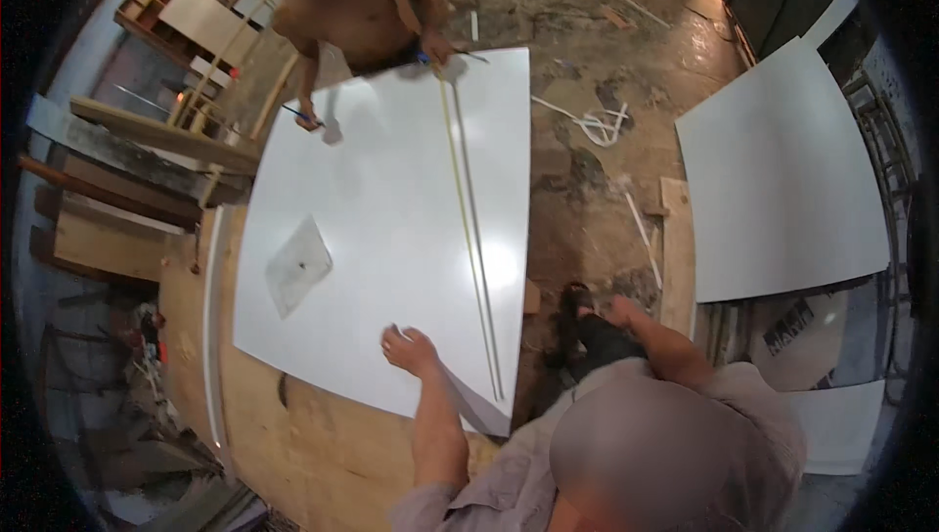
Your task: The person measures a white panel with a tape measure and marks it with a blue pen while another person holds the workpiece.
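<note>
A large white sheet (381, 209) lies in front of me on a plywood surface (333, 444). My left hand (409, 349) is over its near part, fingers loosely bent and apart, with nothing visible in them. To the right of that hand, a yellow tape measure blade (460, 185) stretches along the sheet, its near end close to the near right corner. My right hand (623, 313) is low by my leg, off the sheet; its fingers are too unclear to read. A co-worker's hand (435, 49) grips the tape's far end; their other hand (308, 119) holds a blue pen.
A pale diamond-shaped piece (300, 265) lies on the sheet's left. Another white panel (782, 180) stands at the right. Tangled white strips (602, 126) lie on the stained floor. Wooden boards (161, 136) and shelving crowd the left. The co-worker stands at the far edge.
</note>
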Demonstrator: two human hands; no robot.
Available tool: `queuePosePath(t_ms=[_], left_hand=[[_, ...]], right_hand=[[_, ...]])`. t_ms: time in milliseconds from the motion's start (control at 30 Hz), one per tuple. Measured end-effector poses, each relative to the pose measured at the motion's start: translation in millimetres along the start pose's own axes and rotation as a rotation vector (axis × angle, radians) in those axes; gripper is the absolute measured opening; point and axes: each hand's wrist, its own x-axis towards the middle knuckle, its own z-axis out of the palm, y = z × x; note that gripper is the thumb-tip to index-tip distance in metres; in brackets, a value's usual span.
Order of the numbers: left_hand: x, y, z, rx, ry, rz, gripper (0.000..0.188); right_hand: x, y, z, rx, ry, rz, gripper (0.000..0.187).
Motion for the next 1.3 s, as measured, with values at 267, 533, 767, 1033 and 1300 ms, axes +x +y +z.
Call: queuePosePath(t_ms=[267,533,767,1033,1300], left_hand=[[5.8,8.4,-3.6,-0.007,-0.038,-0.039,0.032],[12.5,15.3,-1.0,-0.002,-0.023,-0.041,0.032],[14.6,11.4,-1.2,0.03,-0.051,-0.103,0.03],[14.2,7.5,0.4,0.07,-0.045,-0.103,0.029],[15.8,13.2,7.8,-0.012,-0.025,-0.13,0.029]], right_hand=[[48.7,51.6,16.2,-0.051,0.043,-0.037,0.039],[107.5,10.6,-10.7,0.392,0.092,-0.058,0.04],[176.1,-122.5,-101.3,0.704,0.197,-0.183,0.055],[245.6,-201.1,-168.5,0.69,0.169,-0.266,0.059],[305.2,-181.3,-143.6,0.558,0.168,-0.297,0.067]])
